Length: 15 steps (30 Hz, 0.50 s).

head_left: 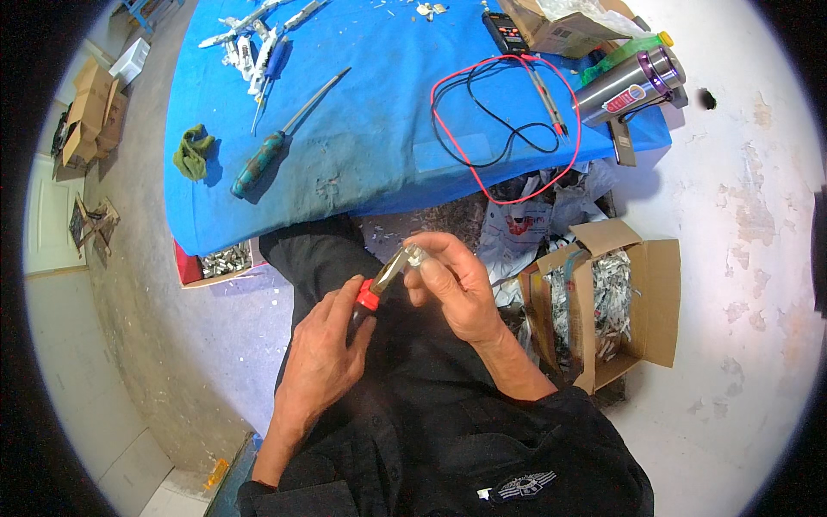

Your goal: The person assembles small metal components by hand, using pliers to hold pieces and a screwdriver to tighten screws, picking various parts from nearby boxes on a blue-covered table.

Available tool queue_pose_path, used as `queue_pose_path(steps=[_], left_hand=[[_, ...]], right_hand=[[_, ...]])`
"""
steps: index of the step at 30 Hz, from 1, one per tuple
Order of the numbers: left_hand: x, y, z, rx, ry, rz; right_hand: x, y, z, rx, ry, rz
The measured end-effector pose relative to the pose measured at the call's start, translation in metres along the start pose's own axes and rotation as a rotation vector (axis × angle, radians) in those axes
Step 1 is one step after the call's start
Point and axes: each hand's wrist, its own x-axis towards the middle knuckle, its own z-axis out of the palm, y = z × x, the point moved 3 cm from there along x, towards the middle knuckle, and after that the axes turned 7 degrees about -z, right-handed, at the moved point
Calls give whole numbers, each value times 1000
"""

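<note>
My left hand (320,358) is wrapped round the dark handle of a bladed tool (369,295) with a red collar and a flat, shiny metal blade. The blade slants up to the right, toward my right hand (463,297). There, thumb and fingers pinch a small whitish, partly shiny piece (415,255) right at the blade's end. How far the tip enters or only touches the piece, I cannot tell. Both hands are above my lap, in front of the table's near edge.
On the blue-covered table (370,164) lie a teal-handled screwdriver (263,164), a green cloth (193,153), a multimeter (506,34) with red and black leads, and several white parts (250,52). A steel flask (624,86) stands at the right. Below are a scrap-filled carton (659,302) and a red box (188,265).
</note>
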Motion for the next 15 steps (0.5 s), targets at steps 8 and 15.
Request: queue_pose_path(steps=[8,15], left_hand=[[-3,1,2,-33,-49,-53],[-4,-6,8,-41,6,-50]], right_hand=[[-1,-2,0,-109,-33,-26],[-2,-6,-2,-226,5,-26]])
